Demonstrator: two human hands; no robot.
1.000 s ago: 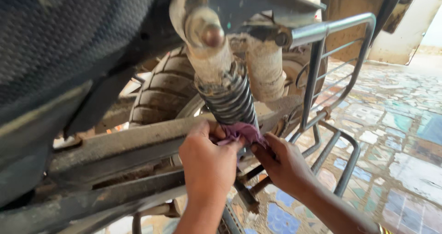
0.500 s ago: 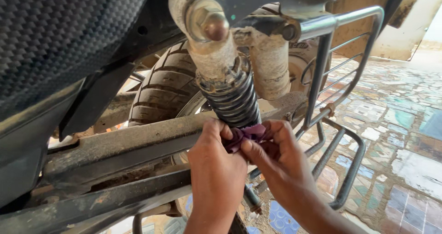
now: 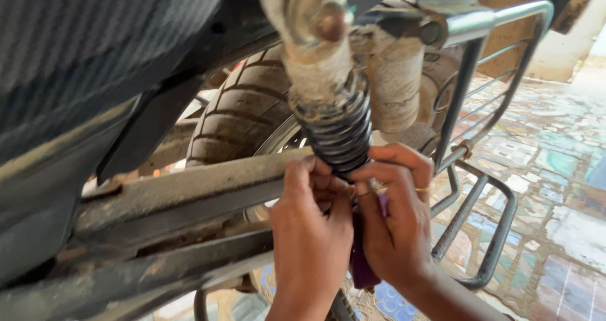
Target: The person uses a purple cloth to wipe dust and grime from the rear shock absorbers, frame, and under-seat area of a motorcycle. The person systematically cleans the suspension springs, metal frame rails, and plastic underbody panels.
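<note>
A dusty rear shock absorber with a black coil spring [image 3: 338, 128] slants down beside a motorcycle's rear tyre [image 3: 243, 116]. My left hand [image 3: 309, 232] and my right hand [image 3: 394, 217] both close around the lower end of the spring. Between them they pinch a purple cloth [image 3: 361, 258], which hangs down between my wrists. A ring shows on a right-hand finger. The shock's lower mount is hidden behind my fingers.
A muddy swingarm [image 3: 183, 198] runs left from my hands. A chrome side guard rail [image 3: 470, 106] stands at the right, over a floor of coloured mosaic tiles [image 3: 555, 188]. Black bodywork [image 3: 82, 56] fills the upper left.
My right hand has come up and wrapped over the spring's base. The purple cloth, bunched between my hands before, now hangs downward. The view has shifted slightly.
</note>
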